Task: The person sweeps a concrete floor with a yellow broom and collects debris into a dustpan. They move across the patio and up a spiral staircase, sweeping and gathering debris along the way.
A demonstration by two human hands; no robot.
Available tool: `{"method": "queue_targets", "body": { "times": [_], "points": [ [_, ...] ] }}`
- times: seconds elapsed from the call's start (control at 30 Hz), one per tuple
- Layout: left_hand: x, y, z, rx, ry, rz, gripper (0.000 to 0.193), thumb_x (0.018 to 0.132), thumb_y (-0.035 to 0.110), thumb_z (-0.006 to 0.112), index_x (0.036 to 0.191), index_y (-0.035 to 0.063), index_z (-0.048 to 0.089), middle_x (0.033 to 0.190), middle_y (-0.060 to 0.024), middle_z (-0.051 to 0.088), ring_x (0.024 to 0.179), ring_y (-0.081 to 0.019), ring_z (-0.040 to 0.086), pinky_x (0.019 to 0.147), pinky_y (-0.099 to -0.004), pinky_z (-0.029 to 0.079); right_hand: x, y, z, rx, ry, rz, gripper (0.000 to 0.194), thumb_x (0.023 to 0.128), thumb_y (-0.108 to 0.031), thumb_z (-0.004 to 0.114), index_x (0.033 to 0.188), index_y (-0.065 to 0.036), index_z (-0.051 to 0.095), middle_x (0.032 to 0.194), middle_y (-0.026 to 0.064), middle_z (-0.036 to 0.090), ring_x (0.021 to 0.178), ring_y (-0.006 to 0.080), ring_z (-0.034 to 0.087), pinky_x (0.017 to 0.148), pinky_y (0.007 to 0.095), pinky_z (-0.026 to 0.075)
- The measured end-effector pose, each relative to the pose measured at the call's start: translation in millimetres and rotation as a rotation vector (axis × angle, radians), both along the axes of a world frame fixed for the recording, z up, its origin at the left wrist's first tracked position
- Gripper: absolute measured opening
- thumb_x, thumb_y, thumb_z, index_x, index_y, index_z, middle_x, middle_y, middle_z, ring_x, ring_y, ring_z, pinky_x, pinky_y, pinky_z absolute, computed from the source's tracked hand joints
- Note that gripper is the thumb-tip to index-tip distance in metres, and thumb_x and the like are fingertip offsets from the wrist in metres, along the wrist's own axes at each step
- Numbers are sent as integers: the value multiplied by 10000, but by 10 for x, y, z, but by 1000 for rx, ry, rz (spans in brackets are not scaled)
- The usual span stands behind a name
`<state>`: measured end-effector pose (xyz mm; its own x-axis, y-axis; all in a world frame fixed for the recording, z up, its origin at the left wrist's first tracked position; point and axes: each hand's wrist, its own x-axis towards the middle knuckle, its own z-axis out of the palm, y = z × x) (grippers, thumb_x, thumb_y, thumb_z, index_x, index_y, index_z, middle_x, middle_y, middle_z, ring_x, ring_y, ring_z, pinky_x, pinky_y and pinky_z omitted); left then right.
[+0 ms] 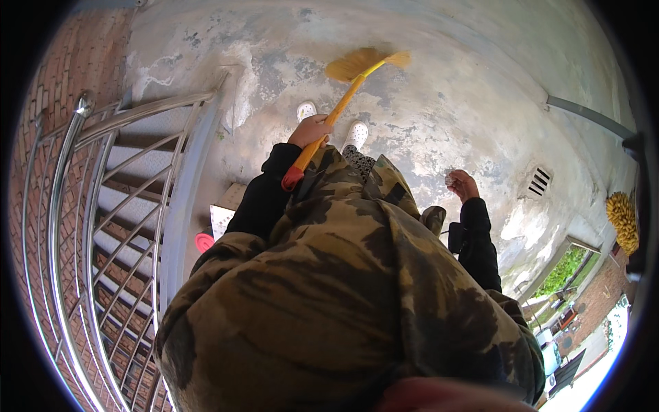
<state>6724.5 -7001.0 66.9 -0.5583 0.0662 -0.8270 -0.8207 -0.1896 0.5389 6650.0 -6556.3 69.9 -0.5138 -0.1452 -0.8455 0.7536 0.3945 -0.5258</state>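
Observation:
My left hand point(310, 130) is closed around the orange handle of a broom point(344, 103), near its red end cap. The broom reaches away from me, and its yellow bristles point(355, 64) fan out over the worn concrete floor point(288, 77). Off to the right, my right hand point(464, 185) pinches a small, pale, crumpled thing point(449, 179), perhaps clear plastic; its exact kind is too small to tell. That hand is apart from the broom. Beyond my camouflage clothing point(329, 268) show my white clogs point(356, 135), one on each side of the handle.
On the left rises a metal staircase point(123, 201) with a stainless steel railing point(67, 170) and a brick wall point(77, 46) behind. A white box point(221, 219) and a red round object point(204, 241) are by my left arm. At right are a slotted grate point(539, 182) and a yellow mop head point(622, 221).

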Motion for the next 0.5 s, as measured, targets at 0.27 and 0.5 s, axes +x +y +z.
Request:
{"method": "queue_targets", "body": {
  "times": [0.27,0.5],
  "points": [
    [784,-373,722,-149,22,271,492,749,81,551,1198,8,365,616,-45,481,444,-97,439,374,-216,371,-91,-152,-61,-253,-174,-116,109,709,-173,557,779,-100,517,695,18,542,646,137,543,598,256,435],
    [1537,-941,47,-618,-28,340,406,679,99,464,1052,-60,448,570,-92,501,425,-179,510,401,-291,437,83,-294,-257,73,-53,356,283,612,15,571,891,-30,555,861,62,565,786,159,555,684,256,446]
  ]
}}
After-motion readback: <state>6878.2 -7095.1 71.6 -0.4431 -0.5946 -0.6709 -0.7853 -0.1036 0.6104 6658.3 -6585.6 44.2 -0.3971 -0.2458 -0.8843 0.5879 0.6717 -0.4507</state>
